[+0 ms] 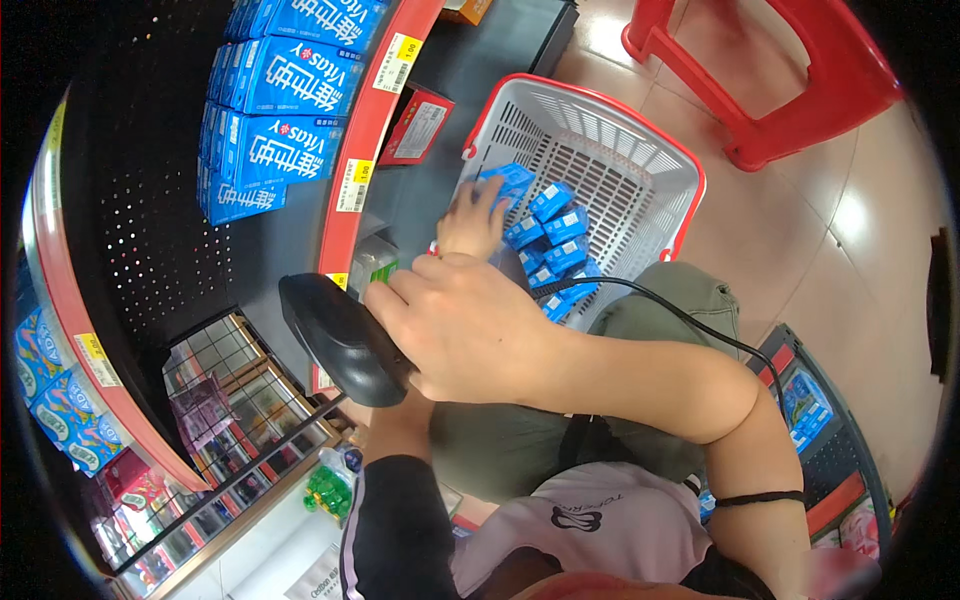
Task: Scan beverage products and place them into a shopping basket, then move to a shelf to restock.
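My right hand [480,330] is wrapped around a black corded handheld barcode scanner [337,337], its head pointing left toward the shelf. The scanner's cable [675,311] runs off to the right beneath my forearm. Beyond it, my left hand [472,225] reaches into a grey plastic shopping basket [630,135] with a red rim. Its fingers and thumb are on a blue carton pack [510,184] at the basket's left side. Several small blue drink cartons [551,232] lie beside it on the basket floor. My right hand and the scanner hide part of the left wrist.
Blue Vitasoy carton packs [292,75] are stacked on a dark shelf [277,240] with a red price rail [356,150]. A red box [416,127] stands on a lower shelf. A red plastic stool [765,127] is on the tiled floor [810,247]. A wire rack [217,375] is at lower left.
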Tool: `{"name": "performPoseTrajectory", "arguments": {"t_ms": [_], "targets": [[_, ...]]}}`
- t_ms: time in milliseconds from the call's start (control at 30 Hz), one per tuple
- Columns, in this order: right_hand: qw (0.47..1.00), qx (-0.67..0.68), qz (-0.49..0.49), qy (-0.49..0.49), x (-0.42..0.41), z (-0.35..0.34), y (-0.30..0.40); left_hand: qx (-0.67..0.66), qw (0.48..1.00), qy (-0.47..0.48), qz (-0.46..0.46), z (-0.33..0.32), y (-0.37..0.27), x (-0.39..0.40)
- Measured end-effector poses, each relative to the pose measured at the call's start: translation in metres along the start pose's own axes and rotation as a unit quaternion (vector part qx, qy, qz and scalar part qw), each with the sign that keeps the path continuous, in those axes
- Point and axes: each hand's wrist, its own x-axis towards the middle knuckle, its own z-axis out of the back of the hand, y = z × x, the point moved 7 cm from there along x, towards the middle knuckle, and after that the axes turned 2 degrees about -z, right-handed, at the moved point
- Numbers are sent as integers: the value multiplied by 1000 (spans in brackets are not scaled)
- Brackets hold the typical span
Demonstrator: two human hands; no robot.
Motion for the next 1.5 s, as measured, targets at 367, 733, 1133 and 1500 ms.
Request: {"name": "performPoseTrajectory", "arguments": {"t_ms": [367,733,1133,1500], "targets": [[997,33,-20,70,7,0,-4,101,986,101,-88,-61,-8,-8],[998,-9,-62,3,19,15,-23,45,880,-470,37,265,91,-96],[999,-6,-40,11,11,9,-12,246,895,-369,46,291,90,-29],[999,-25,-13,30,8,-2,-5,-328,849,-327,255,302,107,-73]]}}
